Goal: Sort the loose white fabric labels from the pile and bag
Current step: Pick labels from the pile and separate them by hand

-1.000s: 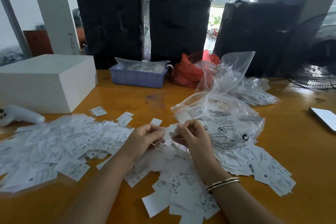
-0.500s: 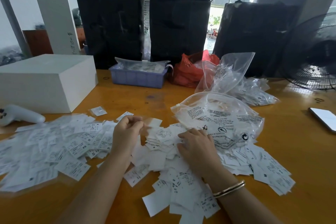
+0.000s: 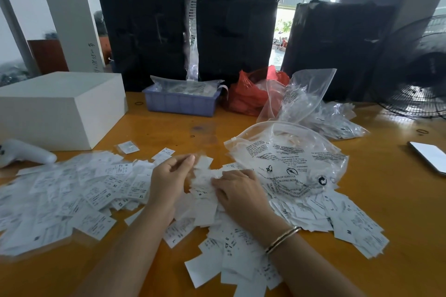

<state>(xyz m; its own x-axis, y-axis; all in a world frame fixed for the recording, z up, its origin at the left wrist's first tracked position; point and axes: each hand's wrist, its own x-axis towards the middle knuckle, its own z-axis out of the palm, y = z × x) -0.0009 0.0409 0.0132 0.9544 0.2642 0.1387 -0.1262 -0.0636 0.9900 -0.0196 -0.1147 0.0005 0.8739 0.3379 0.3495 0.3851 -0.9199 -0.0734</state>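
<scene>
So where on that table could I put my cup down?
Bare wood lies between the white box, blue plastic tray and clear printed bag, and around the phone. The white fabric labels crowd the near side.

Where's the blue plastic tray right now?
In the head view, the blue tray sits at the table's far side, centre-left, between the white box and the red bag.

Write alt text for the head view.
Two bare hands work a heap of white fabric labels on an orange table: left hand pinches one, right hand presses the pile. A clear printed bag lies beside them.
</scene>
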